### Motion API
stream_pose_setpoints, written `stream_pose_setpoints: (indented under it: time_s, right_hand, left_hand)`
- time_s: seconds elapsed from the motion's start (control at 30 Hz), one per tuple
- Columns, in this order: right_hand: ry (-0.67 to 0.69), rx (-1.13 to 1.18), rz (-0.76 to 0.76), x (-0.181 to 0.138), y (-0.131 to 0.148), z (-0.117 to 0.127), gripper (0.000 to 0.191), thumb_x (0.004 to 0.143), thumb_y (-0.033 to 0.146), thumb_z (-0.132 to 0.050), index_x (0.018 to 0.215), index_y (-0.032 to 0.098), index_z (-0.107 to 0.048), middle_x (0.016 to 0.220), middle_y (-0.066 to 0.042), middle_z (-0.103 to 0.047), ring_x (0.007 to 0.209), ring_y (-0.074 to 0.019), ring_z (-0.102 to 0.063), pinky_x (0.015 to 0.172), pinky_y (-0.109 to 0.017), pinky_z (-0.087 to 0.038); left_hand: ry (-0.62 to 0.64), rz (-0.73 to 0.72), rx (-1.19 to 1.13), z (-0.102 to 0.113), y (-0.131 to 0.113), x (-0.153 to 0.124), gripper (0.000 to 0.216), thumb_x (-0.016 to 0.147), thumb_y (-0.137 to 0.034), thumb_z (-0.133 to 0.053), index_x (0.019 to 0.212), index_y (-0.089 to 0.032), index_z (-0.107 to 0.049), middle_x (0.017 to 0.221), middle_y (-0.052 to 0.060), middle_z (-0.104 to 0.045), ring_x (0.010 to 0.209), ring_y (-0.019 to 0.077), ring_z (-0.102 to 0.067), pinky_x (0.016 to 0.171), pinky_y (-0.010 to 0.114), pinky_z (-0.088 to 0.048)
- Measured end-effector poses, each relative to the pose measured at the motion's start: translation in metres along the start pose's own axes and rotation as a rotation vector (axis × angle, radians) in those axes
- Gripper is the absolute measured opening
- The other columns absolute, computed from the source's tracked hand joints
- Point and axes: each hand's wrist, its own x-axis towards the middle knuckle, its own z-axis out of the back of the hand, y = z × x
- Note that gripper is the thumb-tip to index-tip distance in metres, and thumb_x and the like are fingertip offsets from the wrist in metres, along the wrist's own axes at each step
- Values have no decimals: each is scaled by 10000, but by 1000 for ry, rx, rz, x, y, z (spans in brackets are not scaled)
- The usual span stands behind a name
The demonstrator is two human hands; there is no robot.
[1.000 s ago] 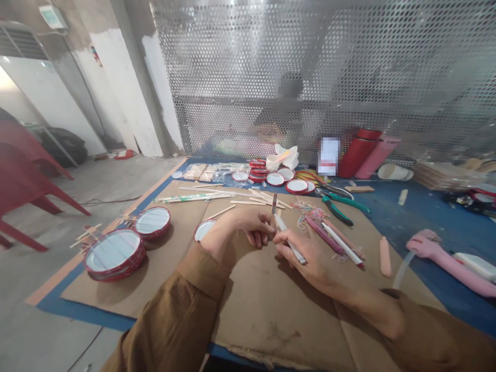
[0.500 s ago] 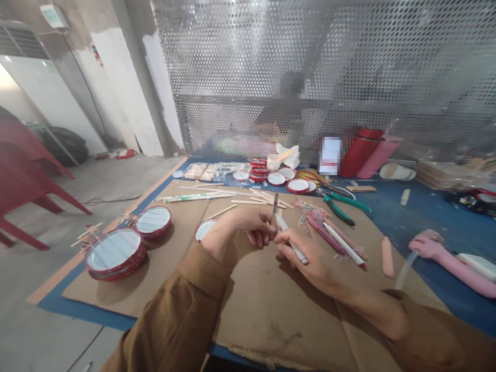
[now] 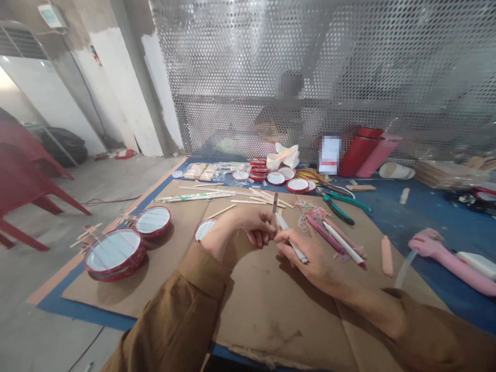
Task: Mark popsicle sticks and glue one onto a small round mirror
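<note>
My left hand (image 3: pixel 258 227) is closed on a thin flat stick (image 3: pixel 275 201), which points upward with a dark brown upper end. My right hand (image 3: pixel 310 256) grips a slim white tool (image 3: pixel 282 222), pen-like or knife-like; its exact kind is hard to make out. Both hands meet above the cardboard sheet (image 3: pixel 267 305), fingertips close together or touching. Behind my left wrist, a red-rimmed round lid (image 3: pixel 204 228) is partly hidden. Several pale wooden sticks (image 3: pixel 248 202) lie beyond the hands. Colored rubber bands (image 3: pixel 312 211) form a loose heap past my right hand.
Left, red-rimmed lids with sticks attached (image 3: pixel 114 253) are stacked. Right lie pens (image 3: pixel 343 243), green-handled pliers (image 3: pixel 338 207) and a pink tool (image 3: pixel 445 258). More lids (image 3: pixel 298 185), a phone (image 3: pixel 329 155) and a red bottle (image 3: pixel 360 152) stand near the perforated metal panel (image 3: pixel 232 67).
Hardly anything differs. Both hands keep their hold at nearly the same spot, and the view has shifted very slightly.
</note>
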Motion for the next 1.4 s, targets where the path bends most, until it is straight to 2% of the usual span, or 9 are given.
stream_pose_setpoints:
  time_s: [0.1, 0.3, 0.47, 0.77, 1.0, 1.23, 1.4]
  right_hand:
    - [-8, -3, 37, 0, -4, -2, 217, 987, 354, -426, 976, 224, -600, 744, -6, -666, 636, -151, -607, 632, -275, -454]
    - [-41, -6, 72, 1, -7, -5, 197, 986, 338, -433, 966, 222, -591, 704, 8, -654, 624, -147, -604, 626, -263, -444]
    - [-35, -15, 89, 1, -10, -5, 197, 993, 339, -428, 983, 224, -589, 721, 9, -659, 626, -144, -600, 627, -262, -439]
    - [-7, -3, 30, 0, -4, -2, 202, 994, 341, -424, 995, 224, -588, 693, 9, -654, 615, -148, -601, 635, -273, -449]
    - [-61, 1, 76, 1, -11, -6, 206, 993, 351, -429, 998, 220, -589, 683, 7, -647, 618, -151, -598, 645, -279, -461]
    - [-31, -16, 80, 1, -17, -7, 218, 1000, 359, -428, 1033, 226, -596, 680, 15, -645, 620, -151, -605, 663, -279, -464]
    - [-61, -60, 112, 1, -13, -5, 225, 997, 345, -419, 1017, 224, -607, 668, 8, -634, 649, -164, -601, 707, -297, -473]
  left_hand:
    - [5, 16, -12, 0, -1, -1, 119, 883, -262, -572, 824, -164, -602, 615, -15, -633, 568, 102, -639, 580, 222, -536]
    - [-27, 53, -14, -2, -6, -4, 115, 894, -191, -505, 821, -160, -589, 605, -16, -624, 548, 104, -627, 560, 226, -530]
    - [-8, 35, -22, -1, -4, -2, 83, 885, -214, -541, 838, -164, -589, 618, -16, -626, 560, 109, -629, 577, 236, -536]
    - [-25, 39, -1, -3, -6, -4, 103, 893, -213, -524, 828, -160, -583, 613, -12, -623, 557, 112, -630, 580, 239, -536]
    - [-31, 30, -10, -2, -2, -2, 84, 867, -226, -555, 826, -161, -590, 622, -10, -630, 563, 117, -638, 597, 255, -546]
    - [-3, 51, -33, 0, 0, 0, 92, 878, -230, -553, 839, -161, -599, 629, -14, -636, 570, 105, -639, 605, 238, -544]
    - [-8, 52, -34, 0, -1, -1, 90, 872, -245, -580, 838, -163, -593, 622, -19, -633, 562, 106, -636, 605, 241, -544]
